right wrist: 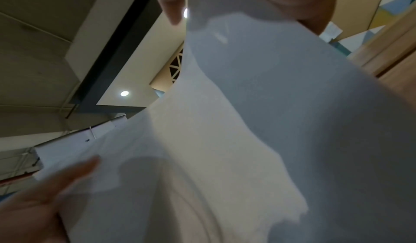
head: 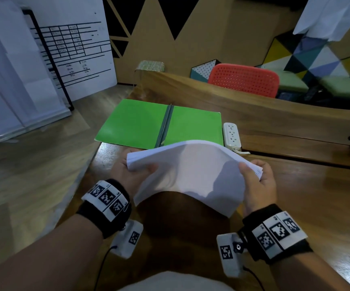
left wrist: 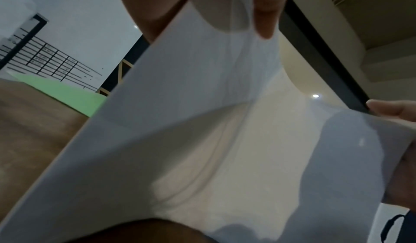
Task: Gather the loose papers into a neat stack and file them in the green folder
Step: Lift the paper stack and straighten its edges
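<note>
A stack of white papers is held in the air above the wooden table, bowed upward in the middle. My left hand grips its left edge, thumb on top. My right hand grips its right edge the same way. The green folder lies open and flat on the table just beyond the papers, spine in the middle. From below, the left wrist view shows the papers with the left fingers under them and a strip of the folder. The right wrist view shows the papers' underside.
A white power strip lies right of the folder against a raised wooden partition. A red chair stands behind the partition. A white board with a printed table leans at the left, beyond the table's left edge.
</note>
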Demonstrator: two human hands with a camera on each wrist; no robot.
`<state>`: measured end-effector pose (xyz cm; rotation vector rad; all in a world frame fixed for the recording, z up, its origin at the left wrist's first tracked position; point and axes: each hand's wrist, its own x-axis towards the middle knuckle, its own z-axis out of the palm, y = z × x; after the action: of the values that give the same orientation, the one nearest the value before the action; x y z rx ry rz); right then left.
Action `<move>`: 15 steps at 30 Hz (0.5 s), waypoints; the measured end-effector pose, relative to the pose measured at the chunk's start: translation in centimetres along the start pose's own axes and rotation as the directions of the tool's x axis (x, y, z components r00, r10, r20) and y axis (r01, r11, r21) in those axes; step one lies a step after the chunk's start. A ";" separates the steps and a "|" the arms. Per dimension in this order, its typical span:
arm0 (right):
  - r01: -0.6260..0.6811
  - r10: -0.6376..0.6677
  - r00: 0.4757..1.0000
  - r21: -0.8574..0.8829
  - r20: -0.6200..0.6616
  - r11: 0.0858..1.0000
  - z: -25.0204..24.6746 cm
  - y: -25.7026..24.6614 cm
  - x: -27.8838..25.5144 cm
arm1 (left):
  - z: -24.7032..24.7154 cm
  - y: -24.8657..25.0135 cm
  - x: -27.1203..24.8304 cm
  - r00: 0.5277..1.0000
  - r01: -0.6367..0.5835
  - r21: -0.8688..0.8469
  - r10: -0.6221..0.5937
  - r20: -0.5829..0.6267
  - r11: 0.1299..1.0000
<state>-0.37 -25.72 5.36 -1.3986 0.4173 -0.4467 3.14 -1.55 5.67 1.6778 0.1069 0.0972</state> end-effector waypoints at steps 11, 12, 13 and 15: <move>-0.031 0.030 0.999 -0.030 -0.038 0.999 0.1 -0.6 1.9 | -0.3 0.2 1.9 0.995 0.009 -0.260 -0.034 -0.090 0.966; -0.032 0.031 0.999 -0.035 -0.036 0.999 0.0 -0.6 2.0 | -0.4 0.2 2.0 0.996 -0.004 -0.254 -0.019 -0.086 0.967; -0.040 0.040 0.999 -0.012 -0.007 0.999 0.0 -1.0 1.9 | -0.7 0.1 2.0 0.998 -0.014 -0.251 -0.002 -0.064 0.968; -0.057 0.054 0.994 0.029 0.095 0.998 -0.7 -0.9 1.9 | -0.8 -0.1 1.6 0.999 -0.036 -0.241 0.036 -0.004 0.970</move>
<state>0.87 -27.42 6.18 -1.3686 0.3699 -0.3393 4.66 -0.54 5.62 1.4372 0.0619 0.1318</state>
